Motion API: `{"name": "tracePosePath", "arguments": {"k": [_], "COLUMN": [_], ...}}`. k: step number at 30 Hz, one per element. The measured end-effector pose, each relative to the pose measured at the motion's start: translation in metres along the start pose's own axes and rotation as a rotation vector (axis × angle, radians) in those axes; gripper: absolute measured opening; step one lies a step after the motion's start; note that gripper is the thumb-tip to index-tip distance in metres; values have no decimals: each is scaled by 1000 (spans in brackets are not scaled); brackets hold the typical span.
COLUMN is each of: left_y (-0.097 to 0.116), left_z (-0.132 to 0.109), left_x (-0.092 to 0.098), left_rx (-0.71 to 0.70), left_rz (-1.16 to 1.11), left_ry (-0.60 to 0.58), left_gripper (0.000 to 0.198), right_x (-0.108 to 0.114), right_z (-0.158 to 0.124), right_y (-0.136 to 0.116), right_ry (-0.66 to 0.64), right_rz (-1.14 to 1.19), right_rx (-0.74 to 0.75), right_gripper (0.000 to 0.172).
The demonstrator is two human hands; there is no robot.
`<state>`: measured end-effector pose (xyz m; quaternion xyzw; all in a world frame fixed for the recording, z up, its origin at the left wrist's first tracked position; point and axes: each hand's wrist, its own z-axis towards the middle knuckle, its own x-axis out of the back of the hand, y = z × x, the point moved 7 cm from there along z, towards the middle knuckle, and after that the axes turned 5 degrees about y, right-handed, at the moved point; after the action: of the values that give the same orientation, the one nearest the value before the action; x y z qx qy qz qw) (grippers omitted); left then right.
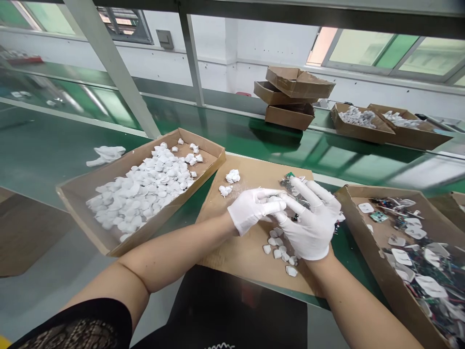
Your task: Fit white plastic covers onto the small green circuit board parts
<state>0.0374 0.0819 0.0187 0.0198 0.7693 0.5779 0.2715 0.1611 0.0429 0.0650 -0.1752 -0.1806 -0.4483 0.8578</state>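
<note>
Both hands wear white gloves and meet above a cardboard sheet (221, 247). My left hand (252, 208) has its thumb and fingers pressed together on something small that I cannot make out. Touching its fingertips is my right hand (310, 220), thumb and index finger closed at the same spot, other fingers stretched out over circuit parts (288, 178). Small white pieces (281, 252) lie loose on the sheet below the hands. Two white clusters (232, 176) rest near its upper left corner.
At the left, a cardboard tray (214, 165) holds many white pieces. Another tray (348, 206) at the right holds circuit boards, wires and white covers. Stacked boxes (301, 87) and filled trays (363, 133) stand behind, beyond a slanted metal post (119, 72).
</note>
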Motion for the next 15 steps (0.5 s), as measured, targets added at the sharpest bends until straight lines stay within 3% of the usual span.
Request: {"name": "tracePosePath", "arguments": {"k": [3,8,11,13,15], "left_y": [-3,-6,-6,-4,-2], "left_z": [1,6,8,8,6], "left_x": [0,4,3,3,4], "left_rx": [56,37,29,25,51], "left_rz": [-39,-120,-132,-122,-123], "left_ry": [-43,-45,-69,-52,-13], "left_gripper": [55,44,48,51,52], "right_x": [-1,1,1,-1,-6], "right_z": [-1,-1,1,2,3], "right_y": [1,-4,-5,-3,3], "right_ry": [16,56,72,55,2], "right_rz": [47,56,102,131,182], "right_rx": [-13,31,37,-2,-103], "right_gripper": [21,23,26,26,40]}}
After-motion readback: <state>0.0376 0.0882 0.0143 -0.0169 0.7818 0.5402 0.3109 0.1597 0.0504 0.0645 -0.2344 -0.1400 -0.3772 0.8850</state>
